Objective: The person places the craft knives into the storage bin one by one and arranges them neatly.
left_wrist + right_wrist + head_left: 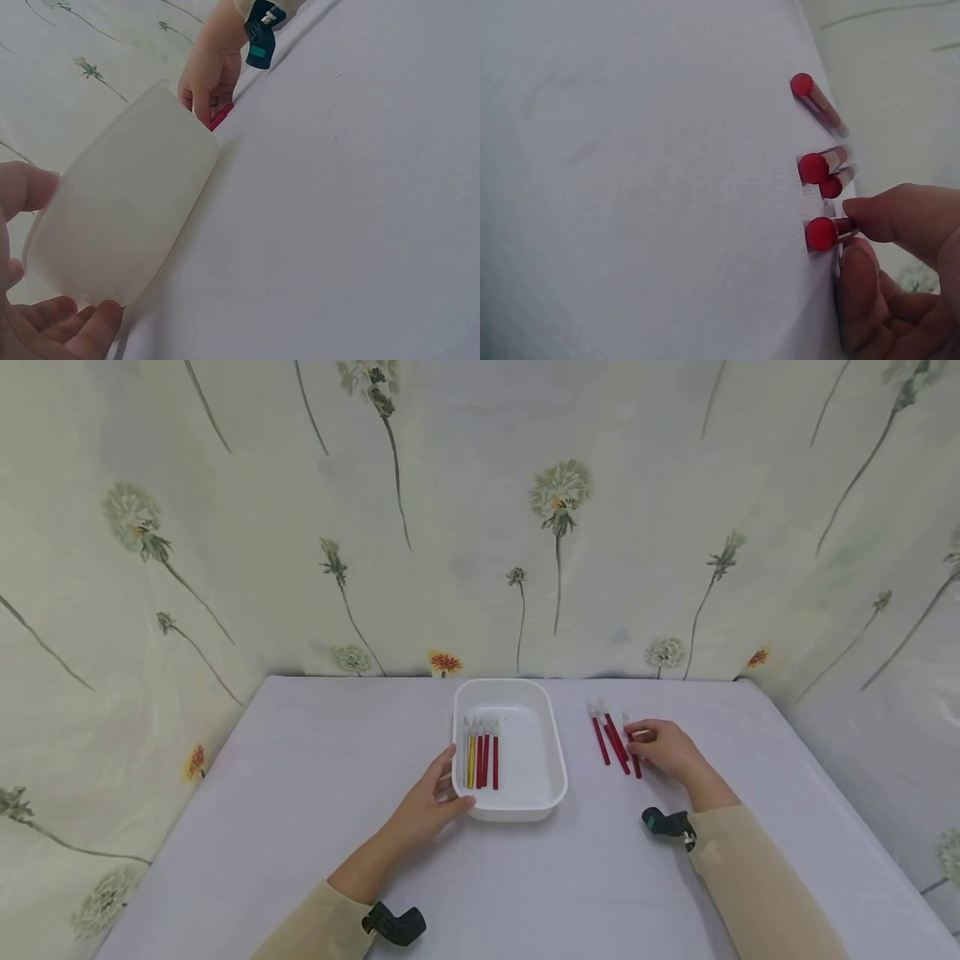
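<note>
Cloth (465, 527) with flowers on it hangs behind one big pale table (525, 893). Two tan sleeves (757, 885) reach over it. One white tray (528, 752) sits in the middle, and the left hand (423, 810) holds its near left corner. The right hand (666, 750) pinches one red stick (823, 234) between thumb and finger. Each wrist has one small dark gadget (397, 926). Inside the tray, near its left wall, lie one yellow stick (471, 762) and three red sticks (495, 763), side by side (a pale streak (465, 762) next to the yellow one is too faint to name). To the right of the tray are four more red ones, counting the pinched one. That one is farthest right; the fingers hold its far part, and its red end pokes out toward the person. The other three (602, 743) lie just left of the hand, two of them close together.
</note>
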Available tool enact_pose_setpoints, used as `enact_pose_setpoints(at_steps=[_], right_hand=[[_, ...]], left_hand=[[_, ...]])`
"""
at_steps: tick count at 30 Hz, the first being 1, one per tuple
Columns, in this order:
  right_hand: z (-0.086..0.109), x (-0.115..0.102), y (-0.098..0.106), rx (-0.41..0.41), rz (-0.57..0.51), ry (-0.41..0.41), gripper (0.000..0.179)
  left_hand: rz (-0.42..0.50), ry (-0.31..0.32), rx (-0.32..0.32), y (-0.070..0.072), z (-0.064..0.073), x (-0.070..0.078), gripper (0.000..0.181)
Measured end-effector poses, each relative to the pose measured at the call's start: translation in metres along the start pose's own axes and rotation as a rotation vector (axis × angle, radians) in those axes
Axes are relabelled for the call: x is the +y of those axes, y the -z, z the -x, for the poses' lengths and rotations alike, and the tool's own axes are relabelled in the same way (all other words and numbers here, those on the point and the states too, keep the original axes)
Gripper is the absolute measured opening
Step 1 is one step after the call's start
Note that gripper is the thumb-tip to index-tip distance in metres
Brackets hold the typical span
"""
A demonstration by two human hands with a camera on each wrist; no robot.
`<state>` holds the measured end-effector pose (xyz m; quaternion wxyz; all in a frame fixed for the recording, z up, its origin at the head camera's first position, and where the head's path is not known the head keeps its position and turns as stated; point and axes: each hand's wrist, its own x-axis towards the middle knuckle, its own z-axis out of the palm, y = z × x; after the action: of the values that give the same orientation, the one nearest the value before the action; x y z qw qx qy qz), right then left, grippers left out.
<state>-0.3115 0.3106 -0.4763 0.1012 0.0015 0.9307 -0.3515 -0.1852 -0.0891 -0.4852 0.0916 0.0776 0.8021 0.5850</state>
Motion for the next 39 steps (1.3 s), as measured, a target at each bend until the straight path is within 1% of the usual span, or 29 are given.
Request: enact_pose_setpoints(at_steps=[3,6,16,21,24,29,33,39], right_hand=[[0.0,-0.003,0.0,0.013,0.033,0.006,0.038],[0.0,-0.004,0.001,0.021,0.033,0.012,0.039],[-0.002,0.009,0.002,0.02,-0.046,-0.018,0.043],[0.004,0.006,0.002,0.01,-0.081,-0.034,0.046],[0.01,0.001,0.004,0.008,-0.118,-0.043,0.047],[0.019,-0.007,0.006,-0.001,-0.215,-0.058,0.047],[0.025,-0.012,0.007,-0.016,-0.283,-0.052,0.047],[0.036,-0.025,0.009,-0.03,-0.352,-0.04,0.049]], left_hand=[[0.001,-0.003,-0.002,0.0,0.0,-0.001,0.084],[0.0,-0.002,-0.002,0.0,0.0,-0.001,0.083],[-0.007,-0.013,-0.001,0.0,0.0,0.0,0.083],[-0.01,-0.009,0.002,0.0,0.0,-0.001,0.083],[-0.014,-0.01,0.003,0.0,0.001,0.0,0.083],[-0.013,-0.006,0.004,0.001,0.002,0.002,0.083],[-0.01,-0.002,0.001,0.001,0.002,0.001,0.084],[-0.007,-0.015,-0.002,0.001,0.0,0.0,0.084]])
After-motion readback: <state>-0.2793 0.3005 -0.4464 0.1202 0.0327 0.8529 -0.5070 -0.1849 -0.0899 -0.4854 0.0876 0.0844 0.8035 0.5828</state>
